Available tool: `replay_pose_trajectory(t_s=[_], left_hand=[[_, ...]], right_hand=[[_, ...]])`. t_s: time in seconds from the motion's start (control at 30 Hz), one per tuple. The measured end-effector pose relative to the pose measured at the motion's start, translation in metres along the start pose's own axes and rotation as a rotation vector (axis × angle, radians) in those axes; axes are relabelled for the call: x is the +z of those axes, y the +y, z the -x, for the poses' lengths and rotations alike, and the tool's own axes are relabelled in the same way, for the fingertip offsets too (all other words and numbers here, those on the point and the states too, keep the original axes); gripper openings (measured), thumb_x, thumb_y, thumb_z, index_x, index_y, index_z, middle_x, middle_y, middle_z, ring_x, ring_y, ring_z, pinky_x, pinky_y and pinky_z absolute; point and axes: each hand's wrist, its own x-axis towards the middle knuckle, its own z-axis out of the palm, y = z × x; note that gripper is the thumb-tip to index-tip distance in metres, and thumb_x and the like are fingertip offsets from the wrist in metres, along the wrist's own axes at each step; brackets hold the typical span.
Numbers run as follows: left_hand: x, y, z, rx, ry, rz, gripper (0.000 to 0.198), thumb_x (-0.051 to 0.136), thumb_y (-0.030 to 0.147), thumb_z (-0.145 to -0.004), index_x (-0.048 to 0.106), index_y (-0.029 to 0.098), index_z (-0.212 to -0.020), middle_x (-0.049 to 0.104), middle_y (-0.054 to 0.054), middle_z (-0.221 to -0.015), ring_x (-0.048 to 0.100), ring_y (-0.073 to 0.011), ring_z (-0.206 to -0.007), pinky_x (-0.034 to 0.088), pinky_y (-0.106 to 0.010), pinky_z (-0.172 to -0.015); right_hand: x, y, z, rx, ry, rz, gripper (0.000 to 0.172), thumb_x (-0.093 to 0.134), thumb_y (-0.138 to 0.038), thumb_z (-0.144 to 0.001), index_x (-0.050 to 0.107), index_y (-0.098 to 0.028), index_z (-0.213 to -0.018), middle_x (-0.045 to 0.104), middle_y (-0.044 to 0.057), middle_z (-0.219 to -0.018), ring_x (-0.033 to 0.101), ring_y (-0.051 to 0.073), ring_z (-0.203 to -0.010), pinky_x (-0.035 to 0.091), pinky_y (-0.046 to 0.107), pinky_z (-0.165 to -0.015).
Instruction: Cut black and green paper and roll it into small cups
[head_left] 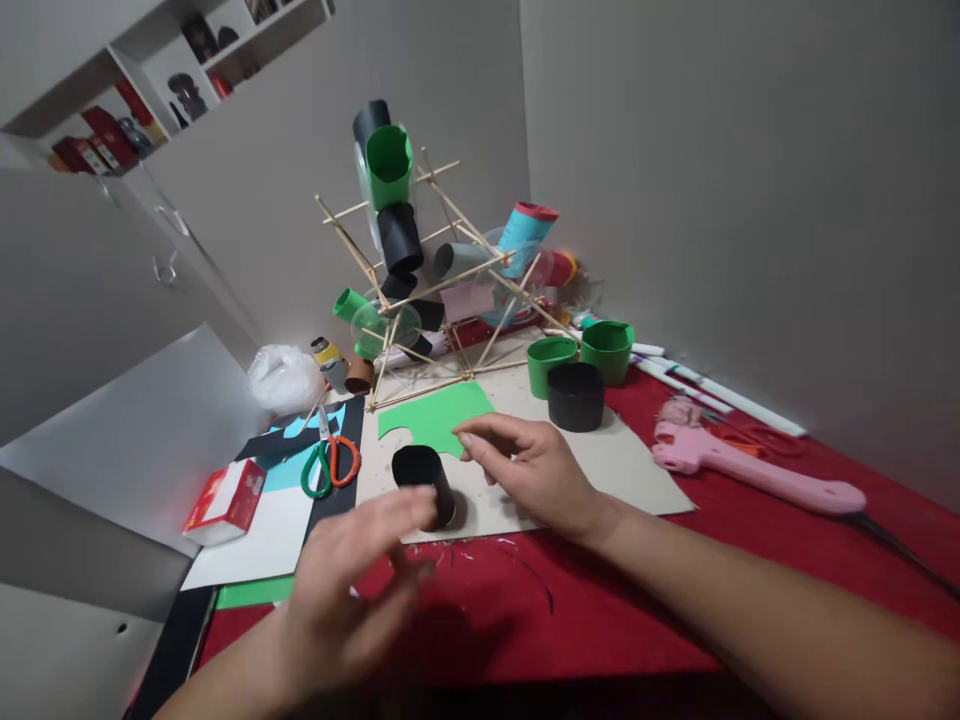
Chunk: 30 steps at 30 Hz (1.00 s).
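- Left hand (pixel 352 575): bare, blurred in outline
- Right hand (pixel 544 475): bare, slim-fingered
- Left forearm (pixel 236 665), behind its hand: bare where it shows
- Right forearm (pixel 712 590), behind the other: bare, tapering

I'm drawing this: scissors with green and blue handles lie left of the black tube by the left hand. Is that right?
Almost: the head view shows the scissors have green and orange handles. They lie left of the black tube by the left hand.
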Motion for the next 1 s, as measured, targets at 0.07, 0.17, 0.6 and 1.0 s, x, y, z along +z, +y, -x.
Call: replay_pose_trajectory(t_s=[0.07,0.17,0.6,1.0], left_hand=[[0.006,-0.012,-0.015,-0.027,-0.033,-0.099,0.055,0.067,0.024,-0.085,0.050,0.034,-0.137,0.067,-0.010,-0.125,0.062,-0.0139,-0.061,0.054,-0.031,-0.064],[0.017,-0.031,-0.032,-0.138,-0.145,-0.122,0.065,0.067,0.026,-0.085,0.038,0.030,-0.144,0.065,-0.011,-0.125,0.055,-0.0095,-0.054,0.050,-0.027,-0.060],[0.016,-0.018,-0.058,-0.323,-0.241,0.222,0.059,0.066,0.033,-0.087,0.038,0.027,-0.139,0.062,-0.002,-0.100,0.046,-0.0086,-0.063,0.040,-0.022,-0.061],[0.019,-0.037,-0.056,-0.134,-0.225,0.077,0.057,0.059,0.016,-0.089,0.040,0.027,-0.141,0.059,-0.002,-0.097,0.049,-0.0087,-0.063,0.045,-0.024,-0.064]], right_hand=[[0.000,-0.001,0.000,-0.028,-0.005,0.010,0.017,0.062,-0.031,-0.087,0.073,-0.020,-0.083,0.070,0.002,-0.070,0.058,0.013,-0.052,0.044,0.024,-0.046],[-0.001,-0.003,0.000,-0.067,-0.066,0.012,0.013,0.062,-0.027,-0.087,0.073,-0.020,-0.088,0.071,0.003,-0.076,0.058,0.013,-0.055,0.045,0.023,-0.048],[-0.007,-0.011,-0.003,0.042,-0.351,-0.131,0.013,0.061,-0.018,-0.081,0.066,-0.021,-0.092,0.065,-0.002,-0.076,0.052,0.011,-0.059,0.039,0.022,-0.055],[0.001,-0.006,0.001,0.299,-0.284,-0.210,0.018,0.061,-0.031,-0.081,0.065,-0.018,-0.093,0.063,0.000,-0.079,0.042,0.007,-0.044,0.034,0.019,-0.040]])
